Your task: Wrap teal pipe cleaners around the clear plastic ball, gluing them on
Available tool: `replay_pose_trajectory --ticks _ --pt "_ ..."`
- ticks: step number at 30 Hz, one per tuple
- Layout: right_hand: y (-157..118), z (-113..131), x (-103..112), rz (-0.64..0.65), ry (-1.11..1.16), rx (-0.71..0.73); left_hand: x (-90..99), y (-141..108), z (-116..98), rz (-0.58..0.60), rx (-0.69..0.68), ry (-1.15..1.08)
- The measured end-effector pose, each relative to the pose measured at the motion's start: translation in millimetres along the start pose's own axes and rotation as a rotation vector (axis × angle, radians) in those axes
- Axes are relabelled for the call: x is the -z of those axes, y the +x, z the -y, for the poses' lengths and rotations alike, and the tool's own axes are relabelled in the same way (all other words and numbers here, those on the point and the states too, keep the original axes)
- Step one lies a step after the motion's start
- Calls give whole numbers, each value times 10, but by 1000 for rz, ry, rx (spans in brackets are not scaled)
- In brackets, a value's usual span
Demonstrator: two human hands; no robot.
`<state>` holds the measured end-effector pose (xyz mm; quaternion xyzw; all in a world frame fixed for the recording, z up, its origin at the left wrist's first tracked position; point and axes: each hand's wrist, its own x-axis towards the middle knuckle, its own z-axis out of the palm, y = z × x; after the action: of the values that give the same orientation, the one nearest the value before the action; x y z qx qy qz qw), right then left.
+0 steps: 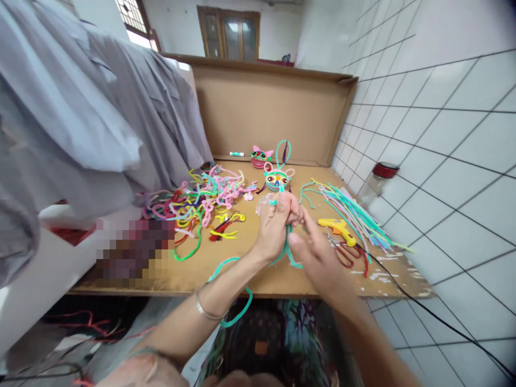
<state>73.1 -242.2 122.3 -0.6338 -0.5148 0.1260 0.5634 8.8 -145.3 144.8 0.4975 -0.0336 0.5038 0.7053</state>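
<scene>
My left hand is closed around a teal pipe cleaner; a short end sticks out above the thumb. Long teal loops hang below the fist and past the table's front edge. Close on its right, my right hand is somewhat blurred, with thumb and fingers apart and the fingertips by the left fist. Whether they touch the strand I cannot tell. Just beyond the hands sits a teal animal-face ornament with pink ears and a teal hanging loop. Behind it stands a red-and-green face ornament with pink ears.
A tangled heap of coloured pipe cleaners lies left. On the right are straight pipe cleaners, a yellow glue gun with a black cord, and red-handled scissors. A red-lidded jar stands by the tiled wall; a cardboard panel rises behind.
</scene>
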Motion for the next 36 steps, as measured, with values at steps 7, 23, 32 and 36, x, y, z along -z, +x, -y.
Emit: replay_pose_trajectory --ticks 7,23,32,36 --pt "14 -145 -325 99 487 -207 -19 36 -8 -98 65 -40" --pt "-412 -168 -192 167 366 -328 272 246 -330 -240 428 -169" --pt "-556 -189 -244 154 512 -400 484 484 -473 -437 232 -221" --pt "-644 -172 -258 130 602 -465 580 507 -541 -505 183 -225"
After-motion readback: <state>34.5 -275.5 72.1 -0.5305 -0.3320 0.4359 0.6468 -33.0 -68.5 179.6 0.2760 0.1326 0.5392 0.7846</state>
